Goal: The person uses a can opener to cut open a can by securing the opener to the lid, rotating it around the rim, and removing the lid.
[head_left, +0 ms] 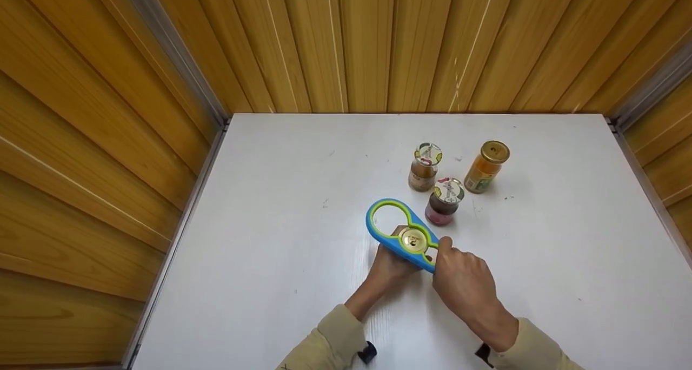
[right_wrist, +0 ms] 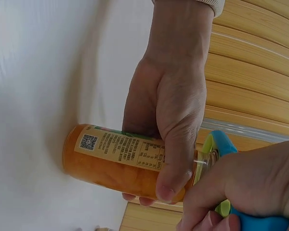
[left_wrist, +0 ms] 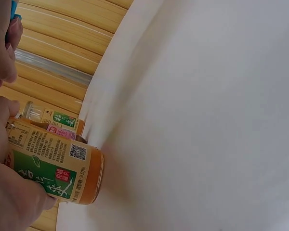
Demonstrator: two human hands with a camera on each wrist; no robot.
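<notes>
My left hand (head_left: 390, 264) grips an upright glass jar of orange fruit (right_wrist: 120, 156), with its thumb and fingers wrapped round the upper label. In the left wrist view the jar has a green and cream label (left_wrist: 48, 168). A blue and lime-green jar opener (head_left: 397, 247) sits over the jar's top, and the gold lid (head_left: 413, 239) shows inside its middle ring. The opener's larger ring, beyond the lid, frames bare table. My right hand (head_left: 466, 281) holds the near end of the opener, fingers curled round it.
Beyond the hands stand a small jar with brownish contents (head_left: 423, 176), a dark and pink jar (head_left: 442, 210) close past the opener, and a gold-lidded orange jar (head_left: 484, 170) to the right. The white table (head_left: 259, 224) meets wood-panelled walls (head_left: 367, 45) at the back and sides.
</notes>
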